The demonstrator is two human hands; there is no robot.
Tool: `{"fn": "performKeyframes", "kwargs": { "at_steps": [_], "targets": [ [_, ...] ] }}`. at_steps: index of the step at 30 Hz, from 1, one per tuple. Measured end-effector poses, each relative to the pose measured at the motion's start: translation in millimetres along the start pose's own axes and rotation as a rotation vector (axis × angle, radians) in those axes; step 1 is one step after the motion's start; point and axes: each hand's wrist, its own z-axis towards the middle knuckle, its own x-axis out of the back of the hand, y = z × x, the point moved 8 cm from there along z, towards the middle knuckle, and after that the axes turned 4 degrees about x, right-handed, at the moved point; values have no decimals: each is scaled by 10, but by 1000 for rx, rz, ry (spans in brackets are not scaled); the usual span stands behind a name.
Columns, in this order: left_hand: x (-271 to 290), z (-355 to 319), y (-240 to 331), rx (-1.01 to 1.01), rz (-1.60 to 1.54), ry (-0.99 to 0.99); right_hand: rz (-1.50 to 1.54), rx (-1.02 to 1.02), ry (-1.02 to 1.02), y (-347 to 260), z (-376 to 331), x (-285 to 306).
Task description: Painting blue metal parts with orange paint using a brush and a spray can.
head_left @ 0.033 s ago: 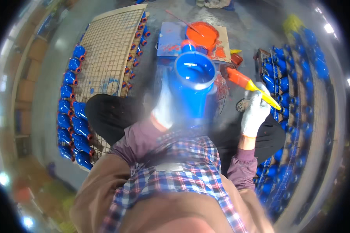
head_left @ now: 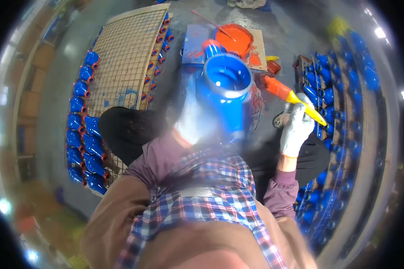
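Note:
A glossy blue pipe fitting [head_left: 226,101] stands in front of my body, its wide round mouth turned up toward me. On its far side a short branch [head_left: 212,50] ends in a red rim. My left hand [head_left: 194,114], in a white glove, grips the fitting along its left side; its fingers are partly blurred and hidden. To the right, my gloved right hand [head_left: 297,123] is closed round the yellow handle of a paintbrush [head_left: 310,111]. The brush's red-coated ferrule points up and left, and its dark bristles lie close to the fitting's right rim, apparently not touching it.
Beyond the fitting, a tub of red paint [head_left: 234,40] with a stick in it rests on a paint-spotted board [head_left: 257,41]. A wire-mesh rack [head_left: 128,54] on the left is lined with red-rimmed blue fittings [head_left: 93,145]. More blue fittings [head_left: 327,96] fill racks at right.
The fitting has turned slightly, with its mouth shifting right and its red-rimmed branch swinging left. My right hand and the brush have moved slightly right.

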Motion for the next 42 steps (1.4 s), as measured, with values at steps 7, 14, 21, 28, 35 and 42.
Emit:
{"fn": "performKeyframes", "kwargs": {
  "at_steps": [7,14,21,28,35,42],
  "targets": [
    [-694,-11,478,-147,16,-169,153,54,149,-177,146,90],
    [-203,128,607,-149,669,25,-21,-83,85,63,415,-84],
    [443,275,691,12,378,125,-118,-6,-110,781,1205,-923],
    [671,220,648,120,-35,214,-688,285,-267,1446,1521,-1623],
    [582,204,798,-34,239,159,-656,280,-273,1468,1417,-1458],
    [-416,-44,1054,-964,1614,73,-149,-300,-103,1730,1286,-862]
  ]
}}
